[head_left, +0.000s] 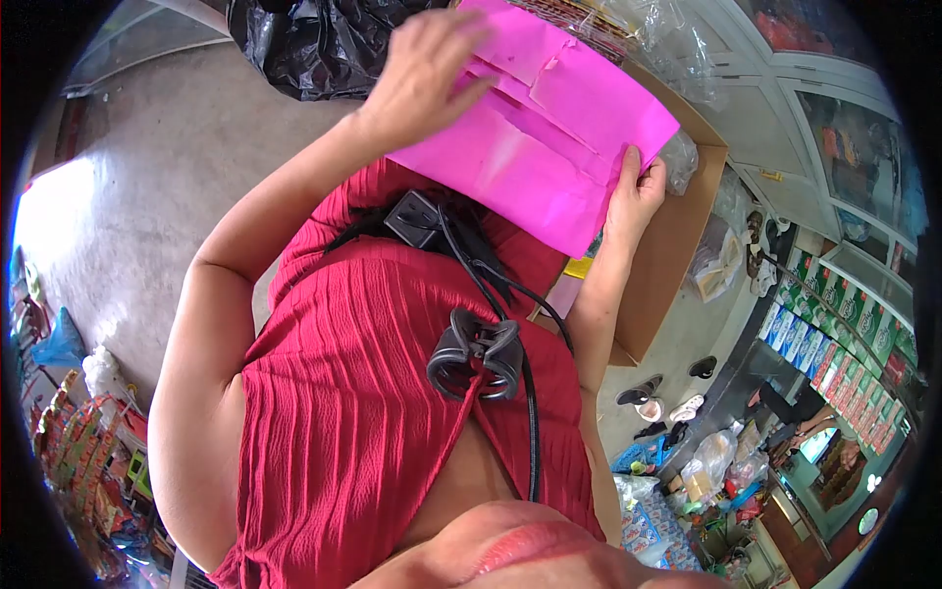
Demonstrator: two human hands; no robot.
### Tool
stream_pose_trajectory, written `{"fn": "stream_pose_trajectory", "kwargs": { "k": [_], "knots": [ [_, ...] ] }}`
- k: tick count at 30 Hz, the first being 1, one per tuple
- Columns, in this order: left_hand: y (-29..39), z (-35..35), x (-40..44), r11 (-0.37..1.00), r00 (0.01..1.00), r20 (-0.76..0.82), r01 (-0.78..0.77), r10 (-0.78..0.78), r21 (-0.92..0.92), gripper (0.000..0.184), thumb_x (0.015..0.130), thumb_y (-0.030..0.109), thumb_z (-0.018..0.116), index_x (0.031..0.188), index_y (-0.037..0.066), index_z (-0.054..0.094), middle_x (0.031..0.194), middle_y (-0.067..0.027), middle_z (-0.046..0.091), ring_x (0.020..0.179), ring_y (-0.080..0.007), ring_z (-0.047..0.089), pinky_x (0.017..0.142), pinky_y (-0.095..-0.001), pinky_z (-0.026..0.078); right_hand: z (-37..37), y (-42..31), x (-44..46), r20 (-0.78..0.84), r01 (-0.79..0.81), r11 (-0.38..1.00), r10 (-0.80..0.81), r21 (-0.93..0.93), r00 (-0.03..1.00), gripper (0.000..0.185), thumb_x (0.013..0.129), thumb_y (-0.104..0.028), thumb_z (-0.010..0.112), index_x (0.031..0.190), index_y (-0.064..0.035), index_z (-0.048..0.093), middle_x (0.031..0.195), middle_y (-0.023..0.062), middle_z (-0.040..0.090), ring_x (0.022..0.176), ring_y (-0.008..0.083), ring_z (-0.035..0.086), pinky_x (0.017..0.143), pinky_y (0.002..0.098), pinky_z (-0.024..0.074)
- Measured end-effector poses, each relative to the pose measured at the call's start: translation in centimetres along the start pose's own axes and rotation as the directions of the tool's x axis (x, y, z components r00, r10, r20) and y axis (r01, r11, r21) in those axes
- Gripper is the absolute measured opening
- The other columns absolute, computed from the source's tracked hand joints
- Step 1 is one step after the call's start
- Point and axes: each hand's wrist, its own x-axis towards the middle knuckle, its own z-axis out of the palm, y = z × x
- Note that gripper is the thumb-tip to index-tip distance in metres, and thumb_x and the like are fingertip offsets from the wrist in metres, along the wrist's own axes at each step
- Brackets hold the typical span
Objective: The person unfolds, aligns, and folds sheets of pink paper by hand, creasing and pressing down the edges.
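- Centrally, a creased pink sheet (520,147), split by slits and ragged tears, spans the space beyond a person's lap, its right end over an open cardboard box (679,260).
- The right hand (636,201) grips the sheet's right edge, thumb on top and fingers curled at the border, apparently to steady the broad piece and keep it spread.
- The left hand (417,83), blurred, is open over the sheet's left part, fingers loose, seemingly placed to smooth or guide the surface; whether it presses down cannot be told.
- The box sits near the person's right side, probably for easy reach, with clear plastic wrap (677,157) showing inside.
- A black plastic bag (304,49) lies on the far left, beside the sheet.
- Farther right, dark footwear (640,391) rests on the floor (177,147) near stocked shelves (844,324).
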Motion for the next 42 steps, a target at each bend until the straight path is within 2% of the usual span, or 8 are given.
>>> {"fn": "stream_pose_trajectory", "kwargs": {
  "k": [1, 3, 5, 10, 16, 21, 26, 42],
  "knots": [
    [0.0, -0.4, 0.4, 0.961, 0.955, -0.135, 0.272, -0.264, 0.043, 0.049, 0.086, 0.025, 0.069, 0.128, 0.007, 0.052, 0.132, -0.0159, 0.052, 0.121, -0.0362, 0.048, 0.099, -0.0484, 0.038, -0.1, 0.1, 0.0, 0.005, -0.002, 1.000, 0.002, 0.010, 1.000, 0.018, 0.096, -0.016, 0.063, 0.090, -0.0005, 0.057, 0.078, -0.0021, 0.055, 0.072, 0.0063, 0.045, 0.066, 0.0237, 0.0403],
    [-1.3, -1.3, 1.3, 0.926, 0.943, -0.105, 0.331, -0.316, 0.183, 0.046, 0.091, 0.023, 0.064, 0.131, 0.005, 0.048, 0.124, -0.0160, 0.056, 0.113, -0.0315, 0.054, 0.093, -0.0405, 0.044, 0.0, 0.1, -0.1, 0.013, -0.002, 1.000, 0.001, 0.024, 1.000, 0.018, 0.096, -0.016, 0.063, 0.090, -0.0006, 0.057, 0.078, -0.0021, 0.055, 0.072, 0.0060, 0.045, 0.066, 0.0234, 0.0401],
    [-2.6, -1.7, 2.2, 0.544, 0.585, 0.354, 0.810, -0.730, -0.218, 0.056, 0.086, 0.032, 0.073, 0.122, -0.005, 0.051, 0.107, -0.0216, 0.060, 0.096, -0.0315, 0.059, 0.083, -0.0398, 0.049, 0.0, 0.1, 0.0, 0.019, -0.014, 1.000, 0.014, 0.020, 1.000, 0.017, 0.096, -0.015, 0.063, 0.089, -0.0008, 0.057, 0.078, -0.0022, 0.055, 0.072, 0.0059, 0.045, 0.066, 0.0233, 0.0399],
    [-3.8, -1.6, 2.2, 0.593, 0.641, 0.473, 0.758, -0.604, -0.270, 0.068, 0.080, 0.029, 0.080, 0.127, -0.008, 0.047, 0.095, -0.0178, 0.065, 0.086, -0.0248, 0.063, 0.074, -0.0348, 0.052, 0.0, 0.3, 0.0, 0.008, 0.008, 1.000, -0.008, 0.016, 1.000, 0.016, 0.096, -0.015, 0.063, 0.089, -0.0014, 0.057, 0.079, -0.0025, 0.054, 0.072, 0.0056, 0.045, 0.066, 0.0223, 0.0397],
    [-4.2, -1.8, 1.5, 0.430, 0.628, 0.460, 0.772, -0.627, -0.468, 0.057, 0.082, 0.018, 0.079, 0.125, -0.007, 0.052, 0.096, -0.0130, 0.067, 0.081, -0.0153, 0.063, 0.072, -0.0284, 0.052, 0.2, -1.3, -0.1, 0.022, -0.006, 0.996, 0.005, 0.085, 1.000, 0.014, 0.096, -0.013, 0.064, 0.096, -0.0011, 0.057, 0.087, -0.0011, 0.057, 0.077, 0.0055, 0.050, 0.071, 0.0220, 0.0427],
    [-7.4, -0.3, 0.3, 0.049, 0.622, 0.665, 0.745, -0.413, -0.665, 0.035, 0.090, 0.010, 0.070, 0.119, -0.002, 0.057, 0.100, -0.0041, 0.066, 0.085, -0.0115, 0.061, 0.077, -0.0257, 0.051, -0.8, -2.0, 0.7, 0.160, -0.140, 0.966, 0.106, 0.217, 0.981, 0.019, 0.094, -0.011, 0.066, 0.107, -0.0009, 0.057, 0.099, 0.0016, 0.062, 0.088, 0.0073, 0.056, 0.080, 0.0235, 0.0455],
    [-8.3, 0.4, -0.3, 0.197, 0.742, 0.566, 0.653, -0.359, -0.731, 0.026, 0.095, 0.009, 0.063, 0.118, 0.002, 0.055, 0.105, 0.0000, 0.062, 0.097, -0.0085, 0.057, 0.085, -0.0250, 0.047, -1.9, -3.2, 1.2, 0.463, -0.330, 0.919, 0.201, 0.216, 0.863, 0.039, 0.090, -0.007, 0.070, 0.125, -0.0012, 0.054, 0.116, 0.0050, 0.062, 0.102, 0.0117, 0.058, 0.092, 0.0267, 0.0451],
    [-7.2, 0.6, -0.1, 0.246, 0.803, 0.472, 0.572, -0.364, -0.783, 0.026, 0.098, 0.006, 0.056, 0.123, 0.003, 0.050, 0.113, -0.0011, 0.059, 0.104, -0.0094, 0.055, 0.091, -0.0259, 0.045, -2.5, -2.9, 1.4, 0.471, -0.375, 0.900, 0.238, 0.220, 0.849, 0.040, 0.089, -0.008, 0.072, 0.125, -0.0014, 0.057, 0.107, 0.0052, 0.065, 0.099, 0.0106, 0.059, 0.088, 0.0251, 0.0451]
  ]
}}
